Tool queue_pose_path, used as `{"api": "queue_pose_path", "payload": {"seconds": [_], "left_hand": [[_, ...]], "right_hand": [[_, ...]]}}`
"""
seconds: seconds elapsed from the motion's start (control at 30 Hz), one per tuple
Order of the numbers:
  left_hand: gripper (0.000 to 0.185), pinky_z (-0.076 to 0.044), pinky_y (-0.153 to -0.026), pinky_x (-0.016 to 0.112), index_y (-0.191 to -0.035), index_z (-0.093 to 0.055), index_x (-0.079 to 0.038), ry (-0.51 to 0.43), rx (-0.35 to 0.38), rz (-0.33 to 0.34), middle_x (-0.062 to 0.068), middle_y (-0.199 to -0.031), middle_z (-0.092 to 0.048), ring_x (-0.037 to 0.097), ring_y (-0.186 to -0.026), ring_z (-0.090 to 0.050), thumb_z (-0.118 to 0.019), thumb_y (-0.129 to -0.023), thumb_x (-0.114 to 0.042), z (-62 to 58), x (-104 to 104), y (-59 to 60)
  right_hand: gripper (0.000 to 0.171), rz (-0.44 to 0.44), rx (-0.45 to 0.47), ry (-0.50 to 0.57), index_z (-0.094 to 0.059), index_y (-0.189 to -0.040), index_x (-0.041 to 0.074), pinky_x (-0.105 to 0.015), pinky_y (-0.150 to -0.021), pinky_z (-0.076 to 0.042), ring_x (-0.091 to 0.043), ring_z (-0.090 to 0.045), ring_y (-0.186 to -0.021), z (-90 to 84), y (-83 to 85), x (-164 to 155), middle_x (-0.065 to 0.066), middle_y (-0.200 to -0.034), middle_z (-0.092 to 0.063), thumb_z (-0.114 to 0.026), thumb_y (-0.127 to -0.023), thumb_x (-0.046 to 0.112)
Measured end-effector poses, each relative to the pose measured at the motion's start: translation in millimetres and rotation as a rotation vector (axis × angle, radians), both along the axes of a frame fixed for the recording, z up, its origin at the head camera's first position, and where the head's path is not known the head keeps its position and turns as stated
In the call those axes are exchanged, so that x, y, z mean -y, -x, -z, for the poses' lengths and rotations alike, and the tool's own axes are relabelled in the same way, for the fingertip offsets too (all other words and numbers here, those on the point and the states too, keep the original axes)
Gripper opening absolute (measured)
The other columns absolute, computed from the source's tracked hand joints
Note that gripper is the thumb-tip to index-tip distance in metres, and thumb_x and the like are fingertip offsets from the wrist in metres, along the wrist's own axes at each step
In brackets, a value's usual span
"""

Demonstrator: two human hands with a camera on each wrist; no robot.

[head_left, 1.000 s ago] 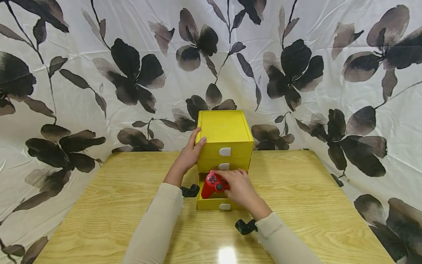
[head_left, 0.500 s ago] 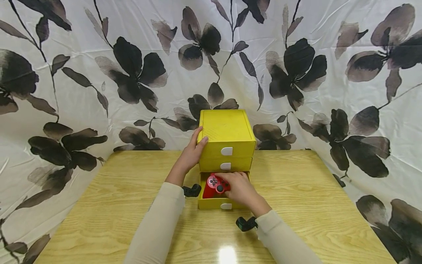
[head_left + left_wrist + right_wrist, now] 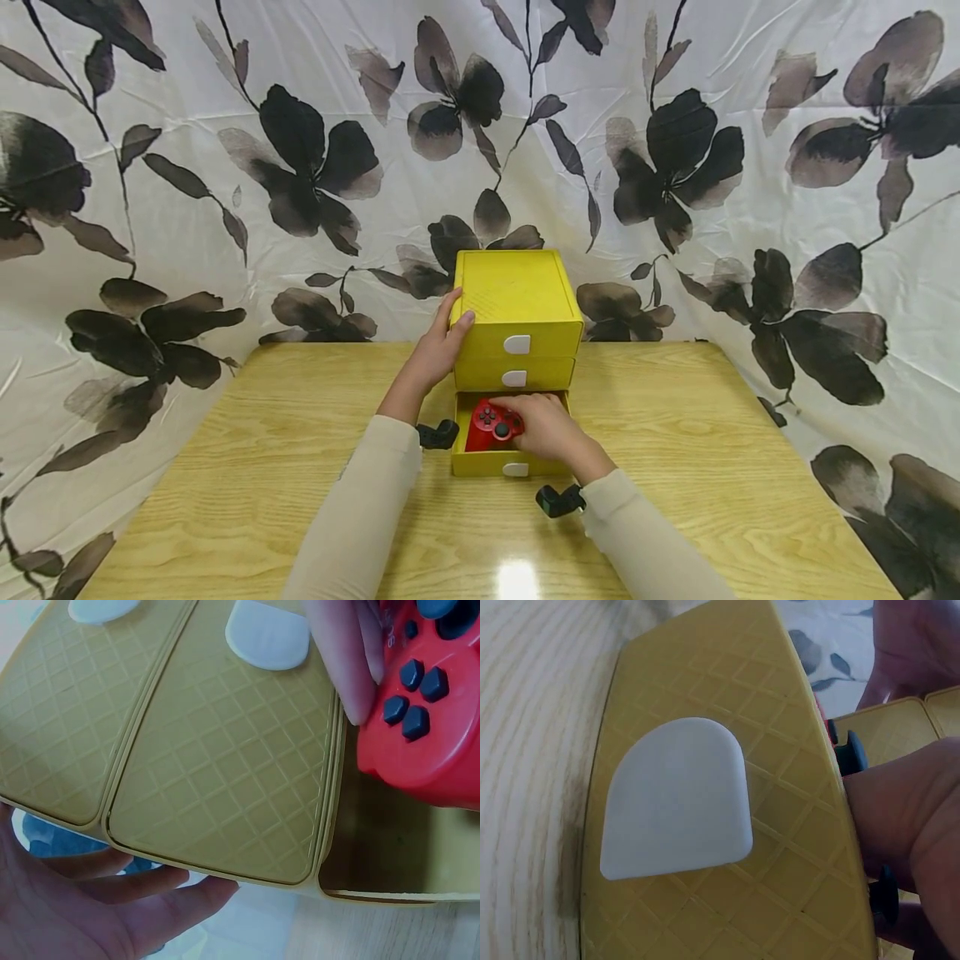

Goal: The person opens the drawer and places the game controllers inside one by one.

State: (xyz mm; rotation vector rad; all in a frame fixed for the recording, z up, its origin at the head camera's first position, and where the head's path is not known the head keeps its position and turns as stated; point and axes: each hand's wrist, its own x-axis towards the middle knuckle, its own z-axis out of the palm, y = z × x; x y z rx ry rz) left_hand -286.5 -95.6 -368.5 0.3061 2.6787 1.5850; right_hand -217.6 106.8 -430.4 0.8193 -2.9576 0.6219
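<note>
Gripping the red game controller (image 3: 491,423), the right hand (image 3: 547,429) has lowered it from above the rim down into the open bottom drawer (image 3: 510,467). The left hand (image 3: 438,346), fingers flat, still steadies the yellow drawer cabinet (image 3: 517,300) on the wooden table (image 3: 225,467); placement looks nearly done.

Both arms wear long, close-fitting cream sleeves ending at the wrists, and each wrist carries a small black camera unit, the left hand's (image 3: 437,434) just left of the yellow drawer cabinet (image 3: 517,300), the right hand's (image 3: 558,501) below its front.

Staged tabletop (image 3: 300,467), floral sheet backdrop (image 3: 225,167)
</note>
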Motion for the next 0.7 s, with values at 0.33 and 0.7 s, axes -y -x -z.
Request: {"api": "queue_pose_path", "payload": {"seconds": [0.33, 0.7], "left_hand": [[0.065, -0.03, -0.107, 0.066, -0.147, -0.011, -0.057, 0.01, -0.003, -0.002, 0.007, -0.161, -0.023, 0.045, -0.14, -0.034, -0.033, -0.089, -0.076, 3.0, 1.2, 3.1], [0.064, -0.032, -0.106, 0.065, -0.147, -0.012, -0.056, 0.013, -0.009, -0.012, 0.011, -0.159, -0.028, 0.047, -0.137, -0.037, -0.033, -0.09, -0.075, 2.3, 0.9, 1.4]], "right_hand": [[0.058, -0.011, 0.089, 0.017, -0.063, -0.13, 0.021, -0.048, -0.091, -0.041, -0.022, -0.062, -0.103, 0.9, 5.0, -0.2, 0.0, -0.119, -0.069, -0.077, -0.075, 0.006], [0.058, -0.024, 0.119, 0.012, -0.062, -0.131, 0.02, -0.045, -0.088, -0.045, -0.021, -0.063, -0.098, 8.1, 9.4, -0.4, -0.003, -0.116, -0.07, -0.077, -0.076, 0.007]]}}
